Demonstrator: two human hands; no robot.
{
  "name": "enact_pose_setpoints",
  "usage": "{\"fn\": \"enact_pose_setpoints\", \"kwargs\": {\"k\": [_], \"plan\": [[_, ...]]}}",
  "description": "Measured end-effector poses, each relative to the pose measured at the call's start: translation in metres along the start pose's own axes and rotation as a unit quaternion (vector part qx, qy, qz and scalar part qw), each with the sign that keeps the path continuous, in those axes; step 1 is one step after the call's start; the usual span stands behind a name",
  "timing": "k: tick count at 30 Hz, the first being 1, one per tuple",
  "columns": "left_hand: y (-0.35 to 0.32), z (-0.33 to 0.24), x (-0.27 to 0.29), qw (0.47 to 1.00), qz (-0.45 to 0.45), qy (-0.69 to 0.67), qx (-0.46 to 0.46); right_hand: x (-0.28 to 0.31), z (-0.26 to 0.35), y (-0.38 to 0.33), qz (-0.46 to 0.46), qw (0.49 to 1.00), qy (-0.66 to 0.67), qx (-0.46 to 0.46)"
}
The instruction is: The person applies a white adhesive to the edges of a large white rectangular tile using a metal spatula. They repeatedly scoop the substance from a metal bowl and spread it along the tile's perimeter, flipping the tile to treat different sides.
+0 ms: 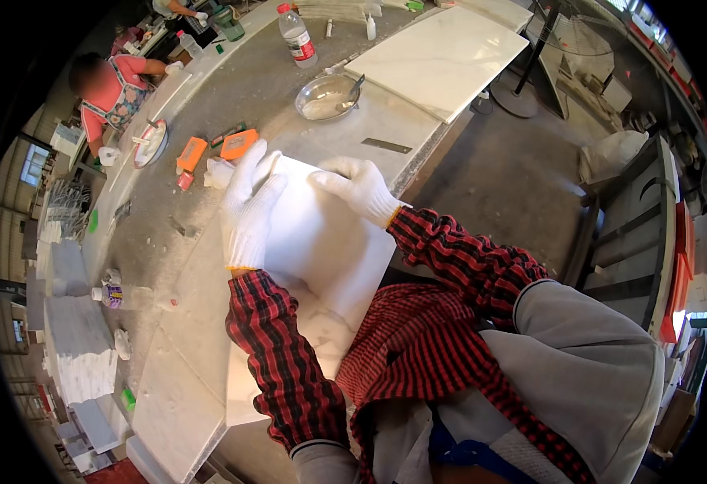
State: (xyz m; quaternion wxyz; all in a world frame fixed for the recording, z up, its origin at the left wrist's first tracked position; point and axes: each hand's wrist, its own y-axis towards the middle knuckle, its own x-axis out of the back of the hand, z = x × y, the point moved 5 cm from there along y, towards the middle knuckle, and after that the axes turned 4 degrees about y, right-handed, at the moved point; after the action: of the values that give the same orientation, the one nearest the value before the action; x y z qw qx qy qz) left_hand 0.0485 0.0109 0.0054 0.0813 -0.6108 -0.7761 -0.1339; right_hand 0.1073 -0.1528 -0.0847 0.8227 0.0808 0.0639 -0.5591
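A white marble slab [333, 250] with faint grey veins lies in front of me, its far part brightly lit. My left hand [248, 211], in a white knit glove, rests along its far left edge with fingers stretched and apart. At the far right edge, my right hand [359, 187] is closed, also gloved in white. Its thumb lies over the slab's face and its other fingers curl at the edge, their tips partly hidden. A crumpled white piece [218, 173] sits beside my left fingers. Beyond are two orange tools or cases [239, 143], [193, 153].
A metal bowl [326, 98] holds pale paste and a spatula. A flat metal strip [386, 145] lies right of it. Larger marble slabs [450, 56] cover the far right. A plastic bottle [297, 36] stands behind. Across the table, a person in pink [111, 89] works near another bowl [151, 145].
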Motion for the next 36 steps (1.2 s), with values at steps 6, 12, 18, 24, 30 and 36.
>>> {"fn": "enact_pose_setpoints", "kwargs": {"k": [6, 12, 18, 24, 30, 36], "plan": [[-0.007, 0.015, -0.012, 0.999, -0.008, -0.038, -0.021, 0.010, -0.014, -0.012, -0.010, 1.000, -0.005, -0.006], [0.003, 0.014, -0.013, 0.999, -0.010, -0.032, 0.014, 0.012, -0.018, -0.004, -0.021, 1.000, -0.005, -0.011], [0.000, 0.006, -0.012, 0.998, -0.019, 0.051, -0.013, 0.010, -0.015, -0.005, -0.024, 0.999, -0.027, -0.014], [-0.004, 0.016, -0.023, 0.999, -0.008, 0.005, 0.033, 0.019, -0.020, -0.011, -0.024, 0.997, -0.074, -0.030], [-0.006, 0.014, -0.036, 0.997, 0.007, 0.053, 0.058, 0.031, -0.032, -0.016, 0.009, 0.996, -0.030, -0.078], [-0.011, 0.020, -0.049, 0.998, 0.010, 0.017, 0.060, 0.043, -0.040, -0.024, 0.031, 0.991, -0.007, -0.133]]}}
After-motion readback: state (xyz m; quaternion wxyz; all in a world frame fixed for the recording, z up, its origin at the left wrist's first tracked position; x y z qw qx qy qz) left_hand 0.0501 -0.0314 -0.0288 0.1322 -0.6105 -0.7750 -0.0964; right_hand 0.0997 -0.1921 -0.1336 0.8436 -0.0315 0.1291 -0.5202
